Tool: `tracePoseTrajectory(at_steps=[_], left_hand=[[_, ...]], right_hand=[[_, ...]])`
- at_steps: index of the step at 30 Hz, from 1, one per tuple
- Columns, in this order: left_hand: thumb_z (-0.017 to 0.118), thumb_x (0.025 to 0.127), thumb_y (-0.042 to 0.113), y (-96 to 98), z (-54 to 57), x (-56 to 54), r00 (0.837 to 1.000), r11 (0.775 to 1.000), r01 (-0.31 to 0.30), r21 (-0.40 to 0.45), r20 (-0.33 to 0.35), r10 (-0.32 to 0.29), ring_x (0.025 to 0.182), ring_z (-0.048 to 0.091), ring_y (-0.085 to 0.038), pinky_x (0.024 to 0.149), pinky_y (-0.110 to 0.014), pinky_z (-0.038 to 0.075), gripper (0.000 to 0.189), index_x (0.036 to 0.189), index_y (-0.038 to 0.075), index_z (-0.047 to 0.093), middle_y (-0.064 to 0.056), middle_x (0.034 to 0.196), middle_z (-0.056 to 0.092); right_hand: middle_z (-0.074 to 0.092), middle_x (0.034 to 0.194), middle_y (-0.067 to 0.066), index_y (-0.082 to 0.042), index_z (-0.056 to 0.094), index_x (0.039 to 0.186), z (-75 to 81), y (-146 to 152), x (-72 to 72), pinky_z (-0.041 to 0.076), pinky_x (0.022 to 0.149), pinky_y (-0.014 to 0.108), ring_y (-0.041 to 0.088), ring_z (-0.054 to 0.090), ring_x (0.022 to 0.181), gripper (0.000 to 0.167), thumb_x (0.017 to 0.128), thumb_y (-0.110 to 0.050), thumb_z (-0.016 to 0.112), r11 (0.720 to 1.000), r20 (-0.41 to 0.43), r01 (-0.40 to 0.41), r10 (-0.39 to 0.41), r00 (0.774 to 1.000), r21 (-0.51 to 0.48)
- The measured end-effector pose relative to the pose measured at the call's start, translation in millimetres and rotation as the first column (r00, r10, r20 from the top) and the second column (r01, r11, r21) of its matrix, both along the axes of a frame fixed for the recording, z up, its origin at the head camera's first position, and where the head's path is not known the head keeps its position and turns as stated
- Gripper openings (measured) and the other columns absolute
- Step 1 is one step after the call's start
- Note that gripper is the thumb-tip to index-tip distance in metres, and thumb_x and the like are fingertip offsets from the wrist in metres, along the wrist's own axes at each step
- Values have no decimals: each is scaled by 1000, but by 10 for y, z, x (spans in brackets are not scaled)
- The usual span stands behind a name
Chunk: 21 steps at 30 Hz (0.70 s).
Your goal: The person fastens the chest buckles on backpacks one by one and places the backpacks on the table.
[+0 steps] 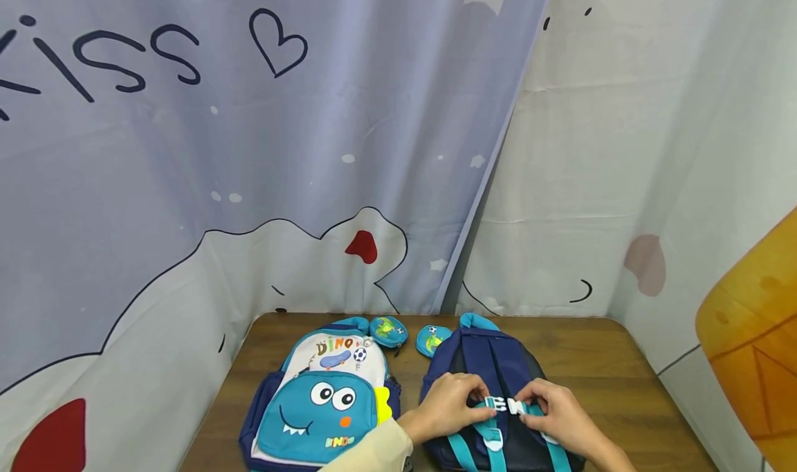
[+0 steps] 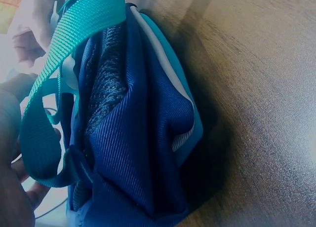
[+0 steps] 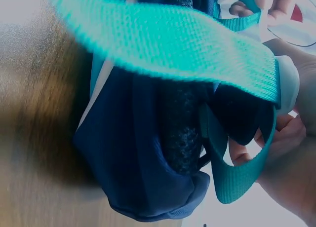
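Brown wood grain covers the table (image 1: pixel 623 368), backed by printed curtains (image 1: pixel 349 98). At its front edge, right of middle, lies a navy backpack (image 1: pixel 515 361), straps up. Over it, the left hand (image 1: pixel 450 406) pinches a pronged buckle half (image 1: pixel 497 403), the right hand (image 1: pixel 557 416) its socket half (image 1: pixel 516 407), just beside. A dinosaur backpack (image 1: pixel 305 410) lies near the left edge; wood stretches from the navy one to the right edge.
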State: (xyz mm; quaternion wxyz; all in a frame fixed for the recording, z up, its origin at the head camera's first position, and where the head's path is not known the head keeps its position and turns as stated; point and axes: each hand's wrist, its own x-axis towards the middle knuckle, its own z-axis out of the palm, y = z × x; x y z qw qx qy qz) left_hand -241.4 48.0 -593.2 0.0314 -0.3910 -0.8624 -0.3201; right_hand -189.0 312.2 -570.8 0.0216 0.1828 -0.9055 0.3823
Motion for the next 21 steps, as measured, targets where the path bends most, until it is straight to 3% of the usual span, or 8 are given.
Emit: tracePoseTrajectory(at_steps=[6, 21], left_hand=[[80, 94, 47, 9, 11, 18, 1000, 1000, 8, 16, -16, -7, 83, 58, 15, 80, -9, 41, 21, 102, 29, 73, 22, 92, 70], [81, 94, 46, 11, 13, 32, 999, 1000, 13, -9, -34, -13, 82, 57, 16, 75, -9, 38, 21, 102, 28, 73, 21, 91, 70]], right_hand=[[64, 88, -8, -22, 76, 99, 27, -42, -19, 44, 57, 24, 3, 47, 64, 21, 85, -10, 86, 1000, 58, 15, -17, 998, 26], [63, 89, -9, -23, 77, 99, 15, -86, -27, 43, 60, 23, 5, 49, 68, 20, 85, -12, 87, 998, 45, 28, -30, 999, 54]])
